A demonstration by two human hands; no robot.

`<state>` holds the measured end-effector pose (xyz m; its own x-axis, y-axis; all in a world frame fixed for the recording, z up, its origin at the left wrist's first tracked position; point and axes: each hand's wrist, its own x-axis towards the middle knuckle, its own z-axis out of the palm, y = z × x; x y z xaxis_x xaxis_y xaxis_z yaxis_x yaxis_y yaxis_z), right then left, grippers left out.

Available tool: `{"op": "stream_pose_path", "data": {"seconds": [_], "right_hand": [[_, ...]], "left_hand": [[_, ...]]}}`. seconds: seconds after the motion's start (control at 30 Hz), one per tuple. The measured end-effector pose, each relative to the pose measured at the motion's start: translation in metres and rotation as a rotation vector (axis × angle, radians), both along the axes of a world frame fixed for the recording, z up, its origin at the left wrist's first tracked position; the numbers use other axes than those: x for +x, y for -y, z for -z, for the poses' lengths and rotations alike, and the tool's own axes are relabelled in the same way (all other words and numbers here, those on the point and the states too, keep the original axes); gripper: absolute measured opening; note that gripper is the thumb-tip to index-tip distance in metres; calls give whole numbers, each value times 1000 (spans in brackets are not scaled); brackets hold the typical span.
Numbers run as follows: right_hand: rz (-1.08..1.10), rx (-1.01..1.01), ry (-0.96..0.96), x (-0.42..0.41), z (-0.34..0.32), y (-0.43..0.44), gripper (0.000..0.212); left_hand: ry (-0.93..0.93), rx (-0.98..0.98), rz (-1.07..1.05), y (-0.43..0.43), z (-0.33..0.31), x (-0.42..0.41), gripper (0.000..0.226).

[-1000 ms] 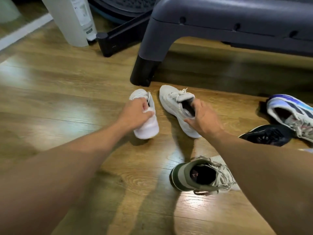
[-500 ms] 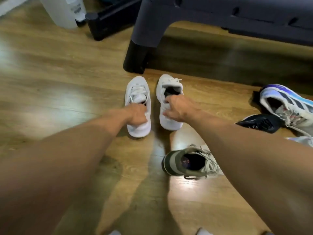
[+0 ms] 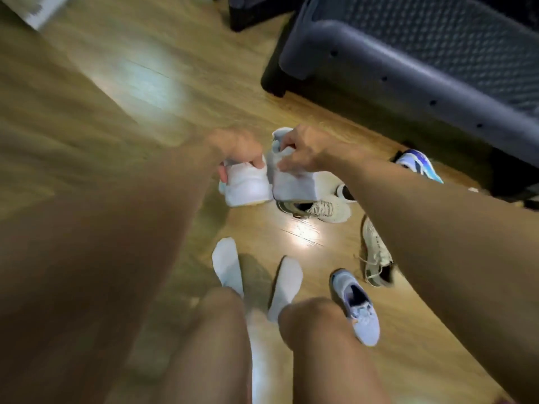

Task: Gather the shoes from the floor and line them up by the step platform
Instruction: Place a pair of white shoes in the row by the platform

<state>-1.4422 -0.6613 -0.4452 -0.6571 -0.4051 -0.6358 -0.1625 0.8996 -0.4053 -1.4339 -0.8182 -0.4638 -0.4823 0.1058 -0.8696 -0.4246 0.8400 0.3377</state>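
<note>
Both hands are out in front of the dark grey step platform [image 3: 423,71], each gripping one shoe of a white pair. The left hand [image 3: 236,148] has its fingers curled over the heel end of the left white sneaker [image 3: 248,186]. The right hand [image 3: 303,153] pinches the collar of the right white sneaker [image 3: 293,185]. The two shoes sit side by side, almost touching, heels toward the camera and toes toward the platform's near corner leg, a little short of it. The frame is motion-blurred, so whether their soles rest on the wooden floor [image 3: 145,83] or hang just above it cannot be told.

More shoes lie scattered on the floor on the near side of the platform. A beige sneaker [image 3: 323,208] lies just behind the right white sneaker, farther from the platform. A second beige sneaker [image 3: 376,255] is farther out again, partly covered by the right forearm. A pale blue sneaker [image 3: 357,309] lies farthest from the platform, beside the person's right knee. A blue and purple sneaker [image 3: 417,167] lies close along the platform's front edge. The person's feet, in white socks [image 3: 227,266], point toward the platform.
</note>
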Motion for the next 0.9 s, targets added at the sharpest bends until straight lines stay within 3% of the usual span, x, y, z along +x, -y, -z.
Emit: {"op": "stream_pose_path", "data": {"seconds": [0.17, 0.43, 0.6, 0.9], "right_hand": [[-123, 29, -139, 22, -183, 35, 12], [-285, -18, -376, 68, -391, 103, 29], [-422, -80, -424, 110, -456, 170, 27], [-595, -98, -208, 202, -465, 373, 42]], "left_hand": [[-64, -21, -14, 21, -194, 34, 22], [-473, -172, -58, 85, -405, 111, 16], [-664, -257, -129, 158, -462, 175, 16], [-666, -352, -306, 331, -475, 292, 22]]}}
